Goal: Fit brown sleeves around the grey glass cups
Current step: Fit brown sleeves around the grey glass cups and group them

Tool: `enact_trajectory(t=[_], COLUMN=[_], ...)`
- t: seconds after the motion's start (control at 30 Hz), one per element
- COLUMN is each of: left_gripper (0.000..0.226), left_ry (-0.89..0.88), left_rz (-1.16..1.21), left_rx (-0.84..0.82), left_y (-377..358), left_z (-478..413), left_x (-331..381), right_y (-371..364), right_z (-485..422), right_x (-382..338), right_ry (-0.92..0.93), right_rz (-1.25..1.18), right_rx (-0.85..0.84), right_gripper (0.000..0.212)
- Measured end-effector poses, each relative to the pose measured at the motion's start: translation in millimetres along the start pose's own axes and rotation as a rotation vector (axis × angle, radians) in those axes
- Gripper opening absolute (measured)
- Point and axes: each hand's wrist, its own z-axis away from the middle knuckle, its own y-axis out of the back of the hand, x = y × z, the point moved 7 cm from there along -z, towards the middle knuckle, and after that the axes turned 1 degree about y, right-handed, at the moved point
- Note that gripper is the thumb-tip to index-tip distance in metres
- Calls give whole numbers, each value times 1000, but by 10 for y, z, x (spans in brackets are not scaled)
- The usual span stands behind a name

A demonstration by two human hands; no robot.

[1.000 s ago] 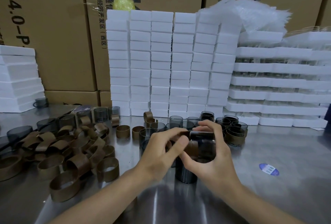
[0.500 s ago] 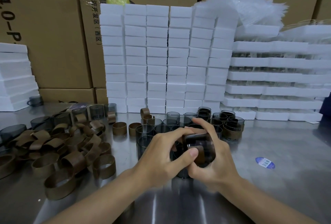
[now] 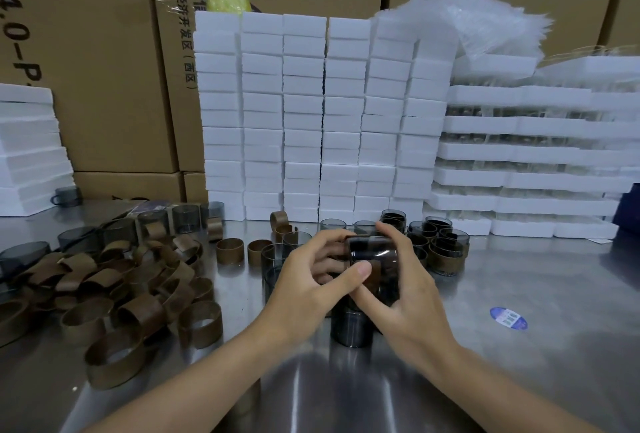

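A grey glass cup (image 3: 375, 259) lies on its side between both hands above the metal table (image 3: 519, 363), a brown sleeve (image 3: 372, 278) partly around it. My right hand (image 3: 408, 297) grips the cup from the right and below. My left hand (image 3: 311, 283) holds the cup's left end, thumb pressing the sleeve. Another grey cup (image 3: 349, 328) stands on the table just beneath. Loose brown sleeves (image 3: 114, 290) lie heaped at the left. Bare grey cups (image 3: 277, 256) stand behind the hands, sleeved cups (image 3: 445, 252) at the right.
White foam blocks (image 3: 311, 114) are stacked in columns at the back, foam trays (image 3: 526, 162) at the right, more foam (image 3: 27, 152) at the left. Cardboard boxes (image 3: 104, 69) form the rear wall. A blue sticker (image 3: 508, 318) lies on the table at the right.
Both hands have stayed on the cup; my left thumb has slid along the sleeve on it. The camera has shifted slightly.
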Motion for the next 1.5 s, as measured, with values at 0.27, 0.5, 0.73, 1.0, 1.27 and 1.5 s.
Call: enact_trajectory(t=[0.27,0.5,0.73,1.0,1.27,1.5], left_gripper=[44,43,44,47,45,45], left_ry=[90,81,62,81,103,188], left_rz=[180,208,192,160,109,209], left_rx=[-138,-200,-196,-182,-159,-60], left_y=[-49,-88,-70,-55,-17,-124], left_z=[-78,-61,-54,-38,-20,-35], left_x=[13,79,109,77,32,-7], right_y=[-71,-91,-100,-127,-139,-4], right_z=[0,5,1,-10,31,-63], right_x=[-45,-72,-3,-1,12,-103], right_ry=[13,38,28,38,28,-10], right_rz=[-199,-294,-232,-183,-139,-66], right_rx=[-51,-8,-96,-197,-279,-157], right_gripper=[70,68,69,70,70,82])
